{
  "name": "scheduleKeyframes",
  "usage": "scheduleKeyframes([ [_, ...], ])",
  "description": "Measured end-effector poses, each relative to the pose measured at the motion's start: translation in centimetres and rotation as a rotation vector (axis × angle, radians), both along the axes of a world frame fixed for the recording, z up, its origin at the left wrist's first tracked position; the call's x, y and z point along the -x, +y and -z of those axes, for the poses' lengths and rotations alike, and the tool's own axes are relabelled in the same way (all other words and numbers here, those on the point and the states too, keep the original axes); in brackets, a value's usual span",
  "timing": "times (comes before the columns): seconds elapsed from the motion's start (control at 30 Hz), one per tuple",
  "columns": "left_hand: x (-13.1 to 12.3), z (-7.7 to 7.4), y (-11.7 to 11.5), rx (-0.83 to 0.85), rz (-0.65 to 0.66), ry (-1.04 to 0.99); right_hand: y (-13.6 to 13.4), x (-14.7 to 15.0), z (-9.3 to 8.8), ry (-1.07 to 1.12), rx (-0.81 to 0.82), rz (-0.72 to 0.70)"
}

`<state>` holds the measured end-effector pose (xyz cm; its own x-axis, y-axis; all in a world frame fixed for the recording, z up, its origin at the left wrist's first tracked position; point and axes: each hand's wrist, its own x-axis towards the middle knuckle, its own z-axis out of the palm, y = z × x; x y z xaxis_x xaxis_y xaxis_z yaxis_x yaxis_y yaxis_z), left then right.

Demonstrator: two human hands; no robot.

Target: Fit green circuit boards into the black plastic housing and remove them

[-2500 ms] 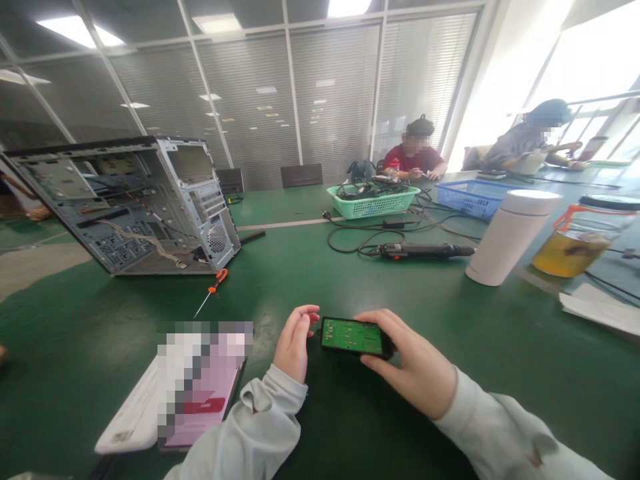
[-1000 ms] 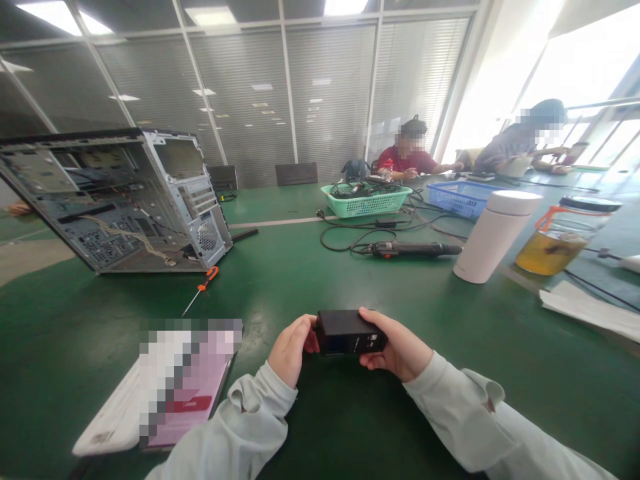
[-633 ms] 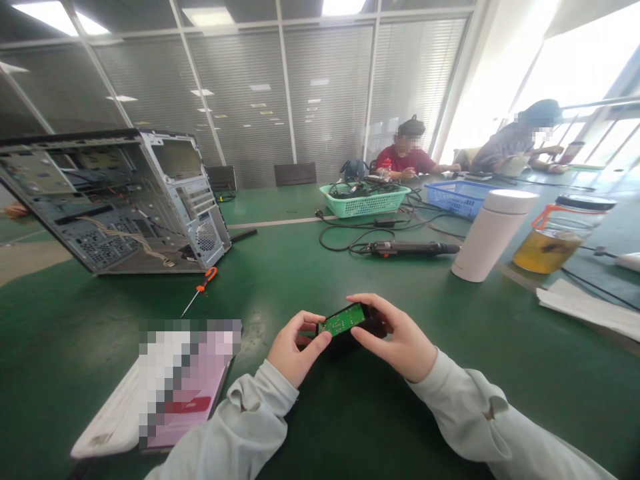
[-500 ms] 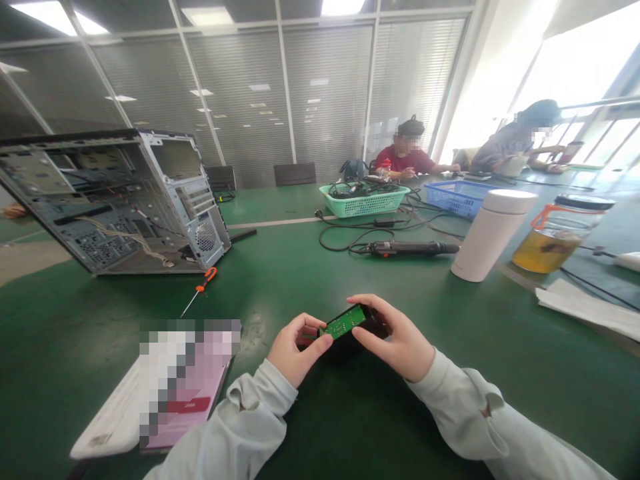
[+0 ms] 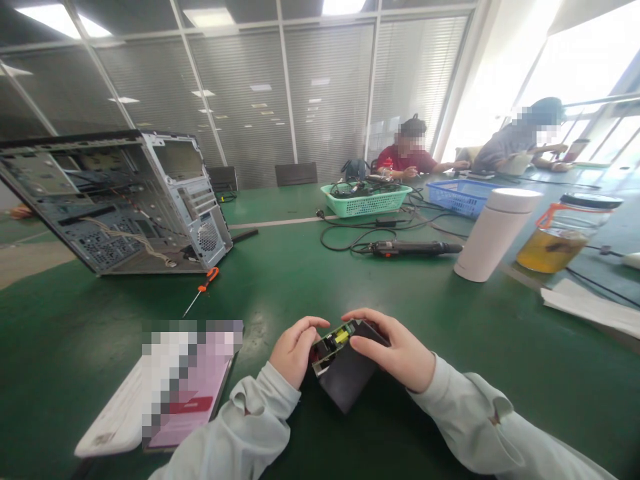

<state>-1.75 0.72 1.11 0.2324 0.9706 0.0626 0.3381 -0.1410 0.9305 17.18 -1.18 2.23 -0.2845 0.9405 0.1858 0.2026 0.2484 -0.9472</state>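
Between my hands, low in the middle of the head view, is a black plastic case [image 5: 347,375] with an exposed circuit board [image 5: 333,343] along its upper left side. Yellow and dark components show on the board. My left hand [image 5: 294,348] closes on the board's left end, thumb and fingers against its edge. At the upper right, my right hand [image 5: 404,348] grips the case, with the thumb on its top face and the fingers behind it. The fingertips on the far side are partly hidden.
An opened computer case [image 5: 150,207] stands at the left, with an orange screwdriver [image 5: 202,289] before it. A phone-like pink item [image 5: 200,407] lies near my left sleeve. Beyond are an electric screwdriver [image 5: 415,249], baskets [image 5: 367,201], a white bottle [image 5: 493,233] and two people.
My hands have turned the case: the board's green underside faced me before, and now its component side and the broad black face show.
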Motion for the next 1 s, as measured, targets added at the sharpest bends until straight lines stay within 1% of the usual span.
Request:
scheduleKeyframes([
  [0.13, 0.0, -0.3, -0.8, -0.15, 0.184, 0.251, 0.0, 0.1, 0.4, 0.012, 0.114, -0.037],
  [0.17, -0.1, -0.4, -0.9, -0.167, 0.209, 0.305, 0.0, 0.1, 0.4, 0.011, 0.15, -0.046],
  [0.23, -0.2, -0.4, -1.0, -0.164, 0.204, 0.339, 0.1, -0.1, 0.3, 0.014, 0.222, -0.052],
  [0.3, -0.2, -0.1, -0.7, -0.133, 0.127, 0.246, 0.2, -0.4, -0.1, 0.021, 0.323, -0.054],
  [0.37, 0.0, 0.4, 0.0, -0.048, -0.001, 0.067, 0.4, -0.7, -0.9, 0.041, 0.43, -0.043],
  [0.4, 0.1, 0.6, 0.4, 0.013, -0.085, -0.043, 0.5, -0.8, -1.3, 0.071, 0.48, -0.028],
  [0.47, 0.5, 1.0, 1.2, 0.187, -0.214, -0.273, 0.6, -0.8, -2.1, 0.217, 0.624, 0.042],
  [0.5, 0.6, 1.1, 1.5, 0.216, -0.271, -0.405, 0.7, -0.8, -2.4, 0.308, 0.709, 0.089],
  [0.57, 0.8, 1.1, 1.8, 0.234, -0.313, -0.62, 0.7, -0.6, -2.9, 0.467, 0.867, 0.167],
  [0.6, 0.8, 1.1, 1.9, 0.225, -0.317, -0.691, 0.6, -0.4, -3.0, 0.536, 0.926, 0.187],
  [0.67, 0.7, 1.1, 1.8, 0.21, -0.307, -0.74, 0.4, -0.2, -3.1, 0.654, 1.003, 0.174],
  [0.73, 0.6, 1.1, 1.6, 0.201, -0.295, -0.709, 0.2, -0.1, -3.0, 0.782, 1.105, 0.128],
  [0.8, 0.5, 1.2, 1.4, 0.195, -0.286, -0.662, -0.1, 0.0, -2.8, 0.871, 1.192, 0.041],
  [0.87, 0.5, 1.4, 1.2, 0.195, -0.286, -0.636, -0.2, 0.3, -2.6, 0.923, 1.236, -0.044],
  [0.93, 0.5, 1.4, 1.2, 0.201, -0.29, -0.629, -0.3, 0.7, -2.5, 0.916, 1.231, -0.073],
  [1.0, 0.5, 1.5, 1.2, 0.201, -0.289, -0.624, -0.4, 0.9, -2.3, 0.797, 1.17, -0.018],
])
